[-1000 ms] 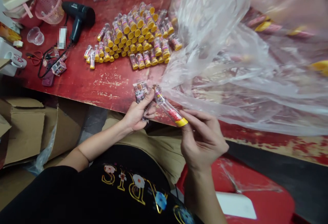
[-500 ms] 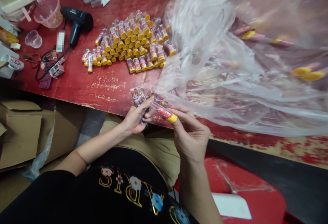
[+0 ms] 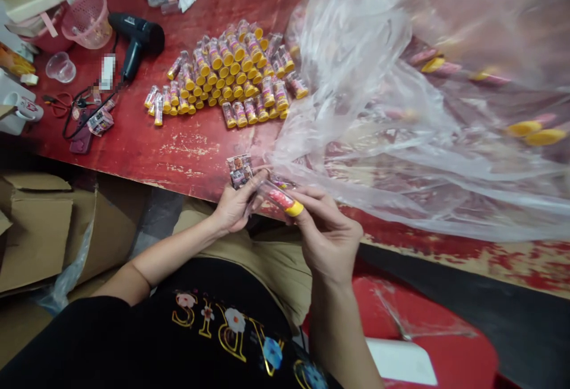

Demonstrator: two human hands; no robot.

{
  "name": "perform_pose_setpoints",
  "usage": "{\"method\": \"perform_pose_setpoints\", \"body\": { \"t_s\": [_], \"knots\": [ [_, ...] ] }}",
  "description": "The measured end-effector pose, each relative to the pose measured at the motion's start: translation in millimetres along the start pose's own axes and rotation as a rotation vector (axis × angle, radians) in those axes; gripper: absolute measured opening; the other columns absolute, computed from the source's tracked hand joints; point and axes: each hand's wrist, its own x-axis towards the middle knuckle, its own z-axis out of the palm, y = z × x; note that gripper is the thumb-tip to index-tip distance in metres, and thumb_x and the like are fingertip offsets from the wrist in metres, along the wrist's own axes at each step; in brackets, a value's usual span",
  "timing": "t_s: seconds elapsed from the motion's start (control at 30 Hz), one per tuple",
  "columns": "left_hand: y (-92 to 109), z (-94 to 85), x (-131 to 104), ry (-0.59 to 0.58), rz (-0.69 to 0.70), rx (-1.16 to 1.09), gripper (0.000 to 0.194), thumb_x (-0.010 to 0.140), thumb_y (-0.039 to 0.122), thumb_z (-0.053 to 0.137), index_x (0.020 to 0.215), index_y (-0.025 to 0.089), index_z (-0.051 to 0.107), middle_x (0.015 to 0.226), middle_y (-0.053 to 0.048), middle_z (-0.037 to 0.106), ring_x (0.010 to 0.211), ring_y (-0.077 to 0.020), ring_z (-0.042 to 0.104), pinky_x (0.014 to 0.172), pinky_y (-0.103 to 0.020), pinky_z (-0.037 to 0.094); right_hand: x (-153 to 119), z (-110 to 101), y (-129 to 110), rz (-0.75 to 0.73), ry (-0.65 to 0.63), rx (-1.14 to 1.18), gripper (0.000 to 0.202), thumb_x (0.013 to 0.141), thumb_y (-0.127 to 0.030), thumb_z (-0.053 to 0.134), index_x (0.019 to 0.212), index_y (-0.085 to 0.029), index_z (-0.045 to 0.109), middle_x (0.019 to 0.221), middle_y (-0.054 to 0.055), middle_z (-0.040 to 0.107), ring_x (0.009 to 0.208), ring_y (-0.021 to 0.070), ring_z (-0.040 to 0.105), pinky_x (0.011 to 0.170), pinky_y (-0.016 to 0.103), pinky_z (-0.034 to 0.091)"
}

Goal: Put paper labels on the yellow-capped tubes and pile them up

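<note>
My left hand [image 3: 235, 206] pinches a printed plastic wrap [image 3: 240, 169] with dark and white pictures on it. My right hand [image 3: 333, 231] grips a clear tube [image 3: 276, 196] by its yellow cap; pink and white pieces show inside. The tube's clear end lies against the fingers of my left hand, tilted up and to the left. Whether that end is inside a wrap, I cannot make out. Beyond the hands, a heap of yellow-capped tubes [image 3: 225, 68] in printed wraps lies on the red table [image 3: 187, 157].
A large clear plastic bag [image 3: 356, 110] with more tubes covers the table's right side. At the back left are a dark hair dryer [image 3: 138, 38], a pink basket [image 3: 86, 21], red-handled scissors [image 3: 57, 105] and a mug [image 3: 24, 108]. Cardboard boxes [image 3: 38, 234] stand lower left.
My right hand has brought the tube slightly left and down, nearer my left hand. The wrap in my left hand has shifted a little. The whole view has moved slightly.
</note>
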Motion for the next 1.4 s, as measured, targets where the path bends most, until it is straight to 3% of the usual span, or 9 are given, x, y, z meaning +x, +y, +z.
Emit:
{"method": "perform_pose_setpoints", "body": {
  "t_s": [0.13,0.3,0.43,0.53,0.73,0.9,1.1,1.23,1.4],
  "knots": [
    [-3,-5.9,4,-0.039,0.038,-0.005,0.046,0.064,0.038,0.101,0.085,0.015,0.068,0.054,0.01,0.051,0.041,-0.0016,0.031,0.044,-0.02,0.023,0,-3,1,0.073,-0.018,0.029,0.016,0.086,-0.035,0.086,0.1,-0.028,0.089,0.113,0.008,0.078,0.077,0.0136,0.067,0.052,0.022,0.05],
    [-6,-6.6,5,-0.109,0.059,-0.034,0.04,0.069,0.032,0.099,0.086,0.017,0.067,0.053,0.011,0.048,0.04,-0.002,0.031,0.043,-0.019,0.021,0,7,12,0.221,0.114,0.297,0.028,0.073,-0.044,0.096,0.096,-0.029,0.088,0.103,0.005,0.08,0.054,0.005,0.052,0.042,0.019,0.041],
    [-8,-0.5,1,-0.046,-0.016,-0.155,0.033,0.076,0.022,0.093,0.086,0.018,0.062,0.062,0.011,0.048,0.042,-0.0008,0.03,0.043,-0.016,0.018,-2,14,14,0.337,0.105,0.496,0.037,0.067,-0.045,0.1,0.098,-0.029,0.087,0.084,-0.001,0.074,0.056,0.0033,0.048,0.046,0.015,0.042],
    [-10,3.3,-1,-0.001,-0.056,-0.22,0.032,0.079,0.017,0.091,0.084,0.017,0.059,0.067,0.01,0.049,0.043,0.0,0.029,0.042,-0.015,0.016,-3,12,11,0.439,0.073,0.602,0.036,0.064,-0.044,0.102,0.092,-0.029,0.086,0.084,-0.001,0.073,0.059,0.0033,0.048,0.048,0.014,0.043],
    [-18,1.0,4,0.093,0.048,-0.082,0.029,0.076,0.021,0.095,0.087,0.017,0.068,0.062,0.009,0.052,0.047,-0.0013,0.038,0.049,-0.018,0.028,4,-1,6,0.486,-0.065,0.609,0.033,0.066,-0.038,0.1,0.095,-0.03,0.085,0.079,-0.001,0.072,0.052,0.0042,0.036,0.038,0.015,0.028],
    [-27,-5.0,9,0.138,0.057,-0.02,0.033,0.072,0.027,0.097,0.088,0.018,0.07,0.062,0.009,0.054,0.055,-0.004,0.052,0.058,-0.019,0.036,12,-11,10,0.575,-0.113,0.628,0.028,0.068,-0.034,0.094,0.092,-0.025,0.082,0.096,0.001,0.075,0.055,0.0026,0.029,0.04,0.013,0.025],
    [-23,-6.3,10,0.158,0.04,0.019,0.036,0.07,0.028,0.098,0.086,0.018,0.068,0.059,0.011,0.048,0.048,-0.0015,0.042,0.052,-0.018,0.028,12,-17,13,0.556,-0.139,0.591,0.027,0.074,-0.036,0.089,0.098,-0.027,0.08,0.111,0.004,0.077,0.055,0.0034,0.027,0.041,0.014,0.026],
    [-17,3.1,6,0.157,0.005,-0.009,0.035,0.075,0.027,0.096,0.081,0.016,0.063,0.06,0.01,0.048,0.045,-0.0005,0.032,0.047,-0.018,0.022,8,-11,12,0.482,-0.067,0.602,0.03,0.077,-0.041,0.089,0.104,-0.03,0.081,0.123,0.006,0.08,0.057,0.0031,0.041,0.043,0.013,0.03],
    [-15,13.3,4,0.188,-0.094,-0.048,0.043,0.073,0.023,0.097,0.072,0.015,0.055,0.058,0.011,0.041,0.045,-0.0003,0.029,0.043,-0.016,0.017,-5,-10,8,0.328,0.107,0.446,0.034,0.073,-0.044,0.096,0.101,-0.03,0.083,0.092,0.001,0.081,0.062,0.01,0.066,0.043,0.016,0.039]
  ]
}}
